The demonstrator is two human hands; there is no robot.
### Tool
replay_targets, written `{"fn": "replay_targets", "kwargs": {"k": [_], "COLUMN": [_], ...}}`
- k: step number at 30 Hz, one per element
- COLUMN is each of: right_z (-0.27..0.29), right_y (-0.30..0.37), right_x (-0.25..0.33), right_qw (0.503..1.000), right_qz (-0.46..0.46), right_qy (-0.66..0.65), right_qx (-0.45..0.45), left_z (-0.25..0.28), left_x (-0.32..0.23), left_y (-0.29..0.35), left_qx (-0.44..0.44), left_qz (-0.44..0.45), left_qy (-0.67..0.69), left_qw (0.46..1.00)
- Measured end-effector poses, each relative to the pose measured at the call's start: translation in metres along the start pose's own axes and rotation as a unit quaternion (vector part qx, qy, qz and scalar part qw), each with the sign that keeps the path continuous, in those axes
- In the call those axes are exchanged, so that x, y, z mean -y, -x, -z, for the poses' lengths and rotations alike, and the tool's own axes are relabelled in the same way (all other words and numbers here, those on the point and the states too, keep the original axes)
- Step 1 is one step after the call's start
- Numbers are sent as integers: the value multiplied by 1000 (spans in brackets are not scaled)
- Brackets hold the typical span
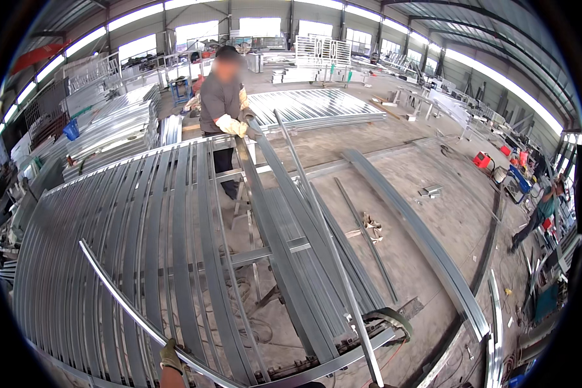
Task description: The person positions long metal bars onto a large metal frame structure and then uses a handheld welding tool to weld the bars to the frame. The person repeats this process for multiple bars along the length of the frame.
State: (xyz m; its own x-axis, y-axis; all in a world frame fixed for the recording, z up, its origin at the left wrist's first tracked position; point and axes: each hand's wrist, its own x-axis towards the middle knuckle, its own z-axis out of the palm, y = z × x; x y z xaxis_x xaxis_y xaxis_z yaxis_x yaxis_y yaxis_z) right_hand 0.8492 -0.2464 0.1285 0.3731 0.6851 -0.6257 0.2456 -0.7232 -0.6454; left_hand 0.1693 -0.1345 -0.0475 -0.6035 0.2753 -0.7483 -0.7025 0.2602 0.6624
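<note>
My gloved left hand [170,357] is closed on a long, bright metal bar [119,296] at the lower left. The bar slants across the near side of a large frame of metal slats [152,213]. Right of centre, a long thin metal tube [326,229] runs from near the co-worker down to the lower edge. A dark sliver by its near end could be my right hand, but its fingers are hidden. Between the two bars lies a pile of grey metal channels [304,252]. Across it, a co-worker [223,97] in gloves holds the far end of a channel.
A long metal profile [420,239] lies on the right, near a thin strip [368,239] on the floor. A green strap [391,318] loops by the pile's near end. Stacked panels [113,129] stand far left. Another person [540,210] is at the right, near red machines [482,160].
</note>
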Motion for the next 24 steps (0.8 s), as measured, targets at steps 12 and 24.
{"fn": "replay_targets", "kwargs": {"k": [12, 24], "right_z": [-50, -204], "right_y": [10, -91], "right_x": [49, 166], "right_qw": [995, 995], "right_qz": [-24, 17], "right_qy": [54, 62], "right_qx": [82, 76], "left_z": [18, 26], "left_x": [6, 7], "left_y": [-16, -11], "left_qx": [6, 90], "left_qz": [8, 41], "left_qy": [44, 68], "left_qw": [999, 993]}}
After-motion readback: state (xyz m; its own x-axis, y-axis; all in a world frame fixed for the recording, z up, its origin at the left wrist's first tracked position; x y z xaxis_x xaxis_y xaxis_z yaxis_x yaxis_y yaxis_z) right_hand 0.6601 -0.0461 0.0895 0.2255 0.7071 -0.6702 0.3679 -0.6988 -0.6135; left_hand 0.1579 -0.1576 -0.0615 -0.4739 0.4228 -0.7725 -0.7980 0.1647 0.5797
